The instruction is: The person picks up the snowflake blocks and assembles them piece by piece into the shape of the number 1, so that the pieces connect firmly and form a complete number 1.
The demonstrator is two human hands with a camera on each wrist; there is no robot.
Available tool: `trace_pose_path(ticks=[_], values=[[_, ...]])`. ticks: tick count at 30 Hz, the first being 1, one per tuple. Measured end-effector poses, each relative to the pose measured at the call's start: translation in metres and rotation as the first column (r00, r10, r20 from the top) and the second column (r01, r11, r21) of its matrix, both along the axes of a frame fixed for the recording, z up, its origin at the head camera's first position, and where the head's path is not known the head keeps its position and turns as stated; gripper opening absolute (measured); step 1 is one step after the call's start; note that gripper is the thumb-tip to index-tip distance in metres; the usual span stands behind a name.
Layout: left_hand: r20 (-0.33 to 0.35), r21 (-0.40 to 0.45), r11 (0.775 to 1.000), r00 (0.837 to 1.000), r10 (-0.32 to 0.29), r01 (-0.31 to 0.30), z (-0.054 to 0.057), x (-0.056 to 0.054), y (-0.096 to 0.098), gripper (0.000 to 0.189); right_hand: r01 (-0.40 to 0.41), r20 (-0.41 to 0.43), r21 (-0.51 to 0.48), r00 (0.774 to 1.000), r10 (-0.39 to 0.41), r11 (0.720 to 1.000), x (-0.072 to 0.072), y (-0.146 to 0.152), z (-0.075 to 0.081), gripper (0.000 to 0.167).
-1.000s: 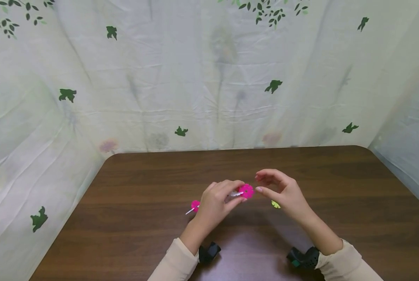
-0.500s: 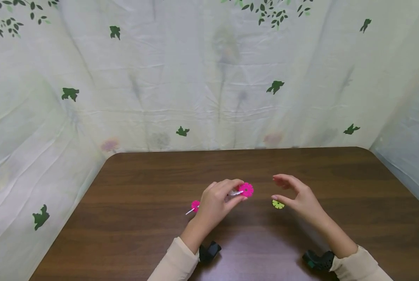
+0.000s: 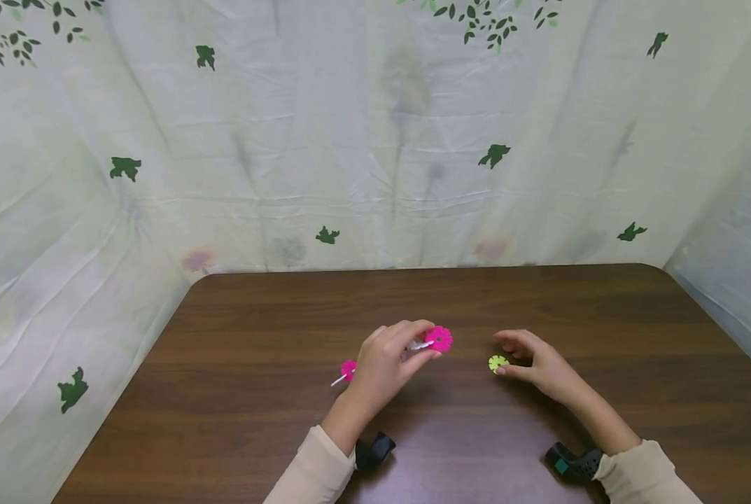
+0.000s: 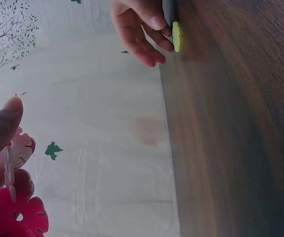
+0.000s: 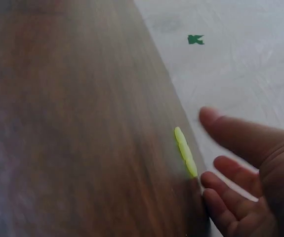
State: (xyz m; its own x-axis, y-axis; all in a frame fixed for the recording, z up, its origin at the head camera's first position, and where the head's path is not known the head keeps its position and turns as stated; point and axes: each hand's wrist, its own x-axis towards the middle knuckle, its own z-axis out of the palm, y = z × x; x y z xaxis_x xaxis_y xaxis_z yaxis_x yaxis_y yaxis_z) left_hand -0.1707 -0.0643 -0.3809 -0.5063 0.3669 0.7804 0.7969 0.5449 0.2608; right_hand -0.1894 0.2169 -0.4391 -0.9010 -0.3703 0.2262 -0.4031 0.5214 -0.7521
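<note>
My left hand (image 3: pixel 384 357) grips a chain of interlocking flower-shaped plastic discs above the table. A bright pink disc (image 3: pixel 441 337) faces out past the fingertips, slotted to a white disc (image 4: pixel 9 173) seen edge-on in the left wrist view. From behind the hand another pink disc (image 3: pixel 348 369) and a thin white one (image 3: pixel 339 381) stick out; the middle of the chain is hidden by the palm. A yellow-green disc (image 3: pixel 496 362) lies flat on the table. Over it hovers my right hand (image 3: pixel 542 364), thumb and fingers spread, thumb tip overlapping the disc's edge in the head view.
The brown wooden table (image 3: pixel 255 420) ends at a far edge with rounded corners. Behind and beside it hangs a pale curtain (image 3: pixel 350 140) with green leaf and bird prints. Black camera mounts (image 3: pixel 375 451) sit under both wrists.
My right hand has moved right and down, away from the chain to the yellow-green disc. The left hand has stayed almost still with its discs.
</note>
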Motion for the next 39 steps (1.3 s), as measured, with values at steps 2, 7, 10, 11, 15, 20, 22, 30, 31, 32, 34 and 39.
trace_pose_path(ticks=[2,7,10,11,15,20,22,30,31,32,34,39], values=[[0.006,-0.002,1.000,1.000,0.001,-0.001,0.000,0.000,0.000,0.037,-0.020,-0.009,0.035,1.000,0.020,0.999,-0.001,0.001,-0.003,0.047],[0.013,-0.003,1.000,1.000,0.000,0.000,0.001,0.001,-0.001,0.038,-0.025,-0.019,0.113,0.999,0.027,0.993,0.001,0.001,-0.004,0.030],[0.008,0.000,1.000,1.000,0.001,-0.001,0.001,0.001,-0.001,0.039,-0.008,-0.010,0.127,1.000,0.010,0.992,0.001,0.000,-0.003,0.027],[0.007,0.001,1.000,1.000,0.000,0.000,0.001,0.001,-0.001,0.040,-0.007,-0.006,0.129,1.000,0.008,0.992,0.001,0.000,-0.003,0.027],[0.003,0.001,1.000,1.000,-0.001,0.001,0.001,0.001,-0.001,0.040,-0.025,0.015,0.117,1.000,0.023,0.993,0.001,-0.001,0.000,0.026],[0.013,-0.006,1.000,1.000,0.003,-0.003,0.001,0.001,-0.001,0.039,-0.038,0.031,0.045,0.999,0.036,0.998,0.002,-0.003,0.007,0.025],[0.017,-0.007,1.000,1.000,0.003,-0.003,0.002,0.001,-0.001,0.038,-0.029,0.034,0.015,0.999,0.029,0.999,0.003,-0.004,0.010,0.025],[0.020,-0.008,1.000,1.000,0.000,0.000,0.002,0.002,0.000,0.036,0.036,0.048,-0.101,0.998,-0.031,0.994,0.004,-0.010,0.027,0.019],[0.021,-0.009,1.000,1.000,0.001,-0.001,0.002,0.002,0.000,0.035,0.039,0.044,-0.122,0.998,-0.034,0.992,0.004,-0.011,0.029,0.019],[0.021,-0.010,1.000,1.000,0.001,-0.001,0.002,0.001,0.000,0.035,0.042,0.034,-0.134,0.999,-0.038,0.990,0.004,-0.011,0.031,0.018],[0.022,-0.012,1.000,1.000,0.002,-0.001,0.002,0.001,0.000,0.035,0.043,0.007,-0.155,0.999,-0.043,0.987,0.004,-0.013,0.035,0.017],[0.024,-0.015,1.000,1.000,0.000,0.000,0.002,0.001,0.001,0.035,0.027,-0.046,-0.195,0.998,-0.037,0.980,0.004,-0.018,0.047,0.017]])
